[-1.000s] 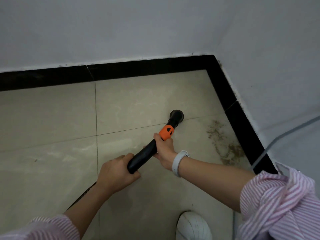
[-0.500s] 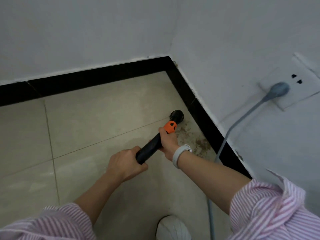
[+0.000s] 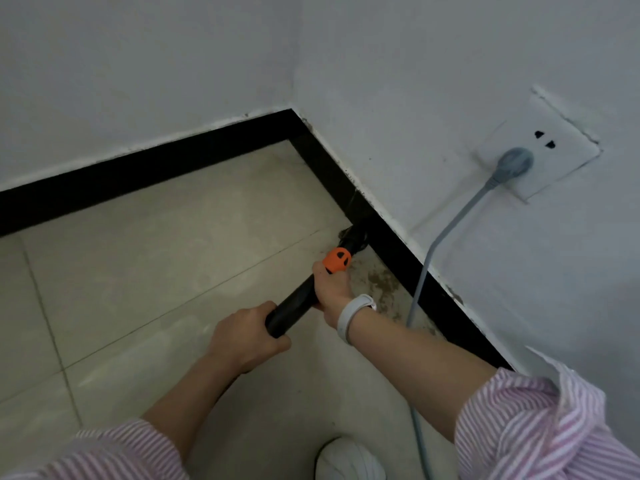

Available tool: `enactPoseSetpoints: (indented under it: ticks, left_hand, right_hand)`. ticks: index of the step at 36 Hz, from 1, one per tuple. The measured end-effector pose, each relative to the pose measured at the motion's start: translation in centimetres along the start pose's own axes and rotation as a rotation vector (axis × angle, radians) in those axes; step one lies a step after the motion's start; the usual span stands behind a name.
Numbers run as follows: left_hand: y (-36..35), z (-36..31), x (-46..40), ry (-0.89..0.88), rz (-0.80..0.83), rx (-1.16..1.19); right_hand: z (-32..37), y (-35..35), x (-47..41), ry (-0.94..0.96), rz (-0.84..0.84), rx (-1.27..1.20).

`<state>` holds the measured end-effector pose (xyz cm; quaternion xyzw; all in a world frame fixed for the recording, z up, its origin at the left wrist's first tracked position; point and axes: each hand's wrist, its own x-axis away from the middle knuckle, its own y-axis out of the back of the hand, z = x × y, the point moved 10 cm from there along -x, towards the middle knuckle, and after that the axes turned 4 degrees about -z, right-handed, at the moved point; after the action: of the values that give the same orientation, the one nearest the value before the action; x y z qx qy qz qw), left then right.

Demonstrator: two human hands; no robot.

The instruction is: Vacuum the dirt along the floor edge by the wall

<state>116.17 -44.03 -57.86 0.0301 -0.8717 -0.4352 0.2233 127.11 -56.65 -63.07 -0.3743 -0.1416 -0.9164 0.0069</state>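
- The left hand (image 3: 247, 332) grips the near end of the black vacuum wand (image 3: 294, 308), fingers curled round it.
- The right hand (image 3: 331, 285) holds the wand further along, just behind its orange collar (image 3: 336, 260); a white wristband (image 3: 353, 315) sits on that wrist.
- The nozzle (image 3: 353, 235) lies on the tiled floor (image 3: 173, 254), touching the black skirting (image 3: 398, 258) at the floor's right edge, not far from the corner.
- Brown dirt (image 3: 382, 284) lies along that same edge, just beside the right hand and nearer than the nozzle.
- A grey cable (image 3: 446, 230) hangs from a plug (image 3: 514, 164) in the wall socket (image 3: 550, 140) down to the floor.
- A white shoe (image 3: 349, 460) shows at the bottom.
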Motion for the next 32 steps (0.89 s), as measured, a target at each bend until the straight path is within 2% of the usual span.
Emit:
enactPoseSetpoints:
  ticks: [8, 20, 28, 32]
  left_hand:
    - [-0.7, 0.4, 0.1, -0.06, 0.071, -0.01]
    - [-2.9, 0.1, 0.9, -0.144, 0.198, -0.01]
    - [-3.8, -1.1, 1.9, -0.174, 0.256, -0.02]
    - [-3.7, -1.4, 2.3, -0.165, 0.274, -0.019]
  right_hand:
    - [-1.4, 0.8, 0.9, -0.02, -0.137, -0.015]
    - [-4.0, 3.8, 2.5, -0.095, -0.252, 0.019]
    - [-5.6, 4.7, 4.1, -0.208, -0.24, -0.128]
    - [-5.9, 5.1, 4.1, -0.219, -0.214, -0.091]
